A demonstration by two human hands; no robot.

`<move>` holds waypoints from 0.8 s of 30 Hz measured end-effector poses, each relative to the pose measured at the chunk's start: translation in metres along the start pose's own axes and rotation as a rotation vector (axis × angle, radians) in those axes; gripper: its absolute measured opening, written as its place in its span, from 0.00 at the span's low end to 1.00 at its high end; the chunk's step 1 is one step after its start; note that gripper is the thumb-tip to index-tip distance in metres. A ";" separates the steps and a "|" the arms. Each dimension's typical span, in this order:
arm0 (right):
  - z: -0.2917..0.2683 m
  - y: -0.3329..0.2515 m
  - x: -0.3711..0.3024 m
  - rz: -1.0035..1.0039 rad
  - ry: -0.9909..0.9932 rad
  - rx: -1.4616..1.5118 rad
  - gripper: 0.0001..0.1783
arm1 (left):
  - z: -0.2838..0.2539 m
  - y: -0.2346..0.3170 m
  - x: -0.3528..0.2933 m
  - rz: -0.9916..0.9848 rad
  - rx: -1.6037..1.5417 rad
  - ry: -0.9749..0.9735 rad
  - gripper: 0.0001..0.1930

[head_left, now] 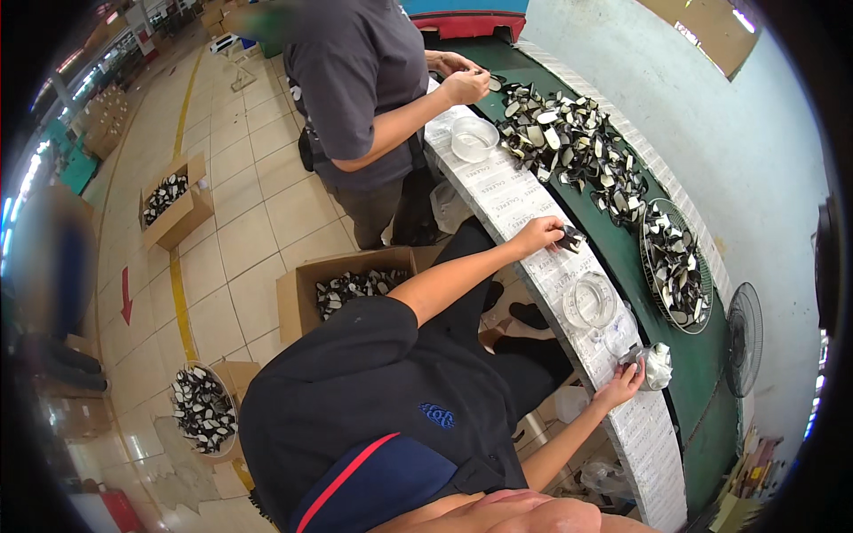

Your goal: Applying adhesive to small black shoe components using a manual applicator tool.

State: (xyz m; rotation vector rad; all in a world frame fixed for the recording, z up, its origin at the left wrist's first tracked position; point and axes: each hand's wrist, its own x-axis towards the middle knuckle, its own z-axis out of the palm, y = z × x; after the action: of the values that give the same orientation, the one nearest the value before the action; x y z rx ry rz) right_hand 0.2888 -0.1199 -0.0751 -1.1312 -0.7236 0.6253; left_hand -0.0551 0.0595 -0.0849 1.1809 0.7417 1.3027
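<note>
White-papered tabletop [644, 435] lies below the left hand [538, 236], clamped on a small dark piece [570, 238], and the right hand [619, 387], pinching a grey piece [633, 354], where a loose grip could drop either near the clear dish [590, 304].

Bright, edge-warped view (left perhaps blurry)

Head view, one: wide fisheye, left unit of a head-worn pair, set close above the wearer's black short-sleeved shirt [346, 382], facing steeply down. Wearer's front: toward picture right, across the long white paper-covered surface [649, 444]. Middle range: bare left hand [540, 234]; bare right hand [619, 385]. Farther: beige tiled floor [244, 233], left; pale blue wall [755, 204], right. Straight edges bowed.
</note>
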 end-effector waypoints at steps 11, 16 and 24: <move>-0.005 0.010 0.019 0.013 0.241 -0.196 0.17 | 0.011 -0.009 0.012 -0.158 0.065 -0.026 0.11; 0.024 0.011 0.023 -0.041 0.301 -0.236 0.17 | 0.016 0.017 0.017 -0.127 0.176 -0.038 0.10; 0.024 -0.004 0.011 0.129 0.336 -0.188 0.16 | 0.018 0.012 0.008 -0.250 0.130 0.005 0.11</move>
State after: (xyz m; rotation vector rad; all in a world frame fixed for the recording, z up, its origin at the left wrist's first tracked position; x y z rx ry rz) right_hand 0.2772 -0.0995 -0.0629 -1.4244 -0.4282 0.4645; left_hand -0.0408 0.0617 -0.0672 1.1462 0.9575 1.0630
